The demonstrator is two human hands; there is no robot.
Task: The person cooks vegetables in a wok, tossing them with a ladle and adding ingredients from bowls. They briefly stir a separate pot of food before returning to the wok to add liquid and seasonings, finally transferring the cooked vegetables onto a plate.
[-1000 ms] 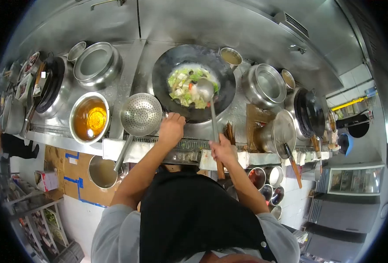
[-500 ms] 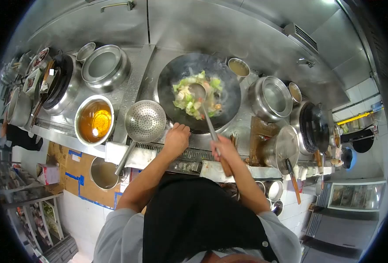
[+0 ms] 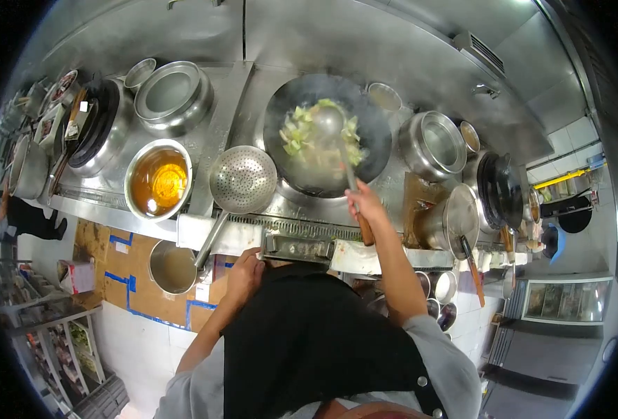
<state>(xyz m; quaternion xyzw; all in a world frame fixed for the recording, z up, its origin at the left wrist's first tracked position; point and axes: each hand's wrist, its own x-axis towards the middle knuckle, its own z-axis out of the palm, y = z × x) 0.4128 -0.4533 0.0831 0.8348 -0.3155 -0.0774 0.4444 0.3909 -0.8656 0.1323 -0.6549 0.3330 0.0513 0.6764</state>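
A cook in a black apron [image 3: 309, 335] stands at a steel surface [image 3: 218, 126]. The left hand [image 3: 244, 271] hangs low at the surface's front edge, beside a metal lever [image 3: 296, 244]; whether its fingers grip anything cannot be told. The right hand [image 3: 363, 206], fingers wrapped tight round the wooden grip of a ladle [image 3: 342, 157], reaches toward 12 o'clock, the ladle's bowl sunk among vegetables [image 3: 316, 136] in the steaming wok [image 3: 326, 133]. At the wok's 8 o'clock lies a strainer [image 3: 242, 179]; farther toward 9 o'clock sits a bowl of oil [image 3: 158, 179]. A lidded pot [image 3: 432, 145] stands at 3 o'clock.
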